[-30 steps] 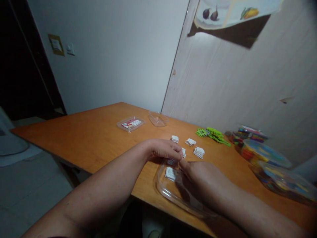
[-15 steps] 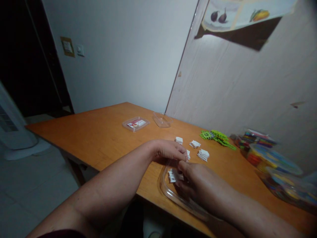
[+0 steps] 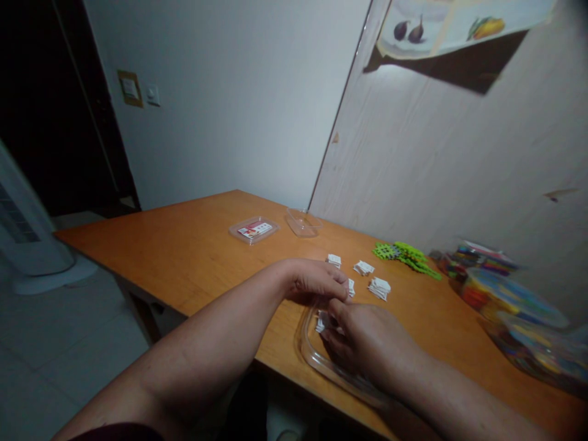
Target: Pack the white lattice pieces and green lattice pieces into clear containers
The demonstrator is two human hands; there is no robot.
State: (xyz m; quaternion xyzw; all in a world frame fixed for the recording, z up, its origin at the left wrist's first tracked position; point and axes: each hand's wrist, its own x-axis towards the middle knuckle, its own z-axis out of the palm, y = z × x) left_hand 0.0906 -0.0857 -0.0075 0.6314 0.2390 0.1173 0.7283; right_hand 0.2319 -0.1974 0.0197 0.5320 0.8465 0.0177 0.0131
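Note:
My left hand (image 3: 316, 282) rests curled at the far rim of a clear plastic tray (image 3: 309, 352) near the table's front edge. My right hand (image 3: 367, 343) lies inside the tray, fingers closed round small white pieces (image 3: 321, 321) that peek out at its left side. Whether the left fingers pinch a piece is hidden. Three small stacks of white pieces (image 3: 379, 287) lie on the wood just beyond the hands.
On the orange wooden table (image 3: 184, 251) stand a lidded clear box with a red card (image 3: 253, 230) and an empty clear tub (image 3: 303, 222). Green plastic pieces (image 3: 407, 255) and tubs of colourful pieces (image 3: 514, 306) sit at the right by the wall. A white fan base (image 3: 41, 257) stands left.
My right hand has slid left inside the tray and covered more of the white pieces. The left hand has stayed at the tray's rim; the view has shifted slightly.

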